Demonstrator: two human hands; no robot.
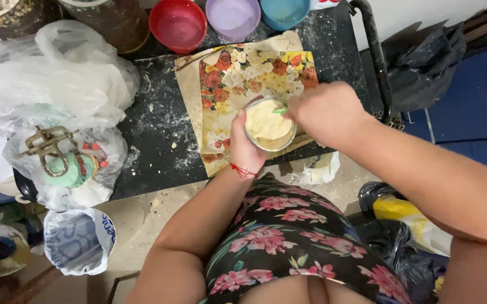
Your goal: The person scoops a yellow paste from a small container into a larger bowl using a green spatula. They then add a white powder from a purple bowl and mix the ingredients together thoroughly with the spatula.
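Note:
My left hand grips a small clear cup filled with a pale yellow paste, holding it just above a flowered board. My right hand is closed around a thin green stick whose tip dips into the paste at the cup's right side. The flowered board lies on brown paper on a black, dust-speckled table. A red string circles my left wrist.
Red, lilac and blue bowls line the table's far edge. Crumpled plastic bags and a green jar with a metal clasp crowd the left. Black bags lie on the right floor.

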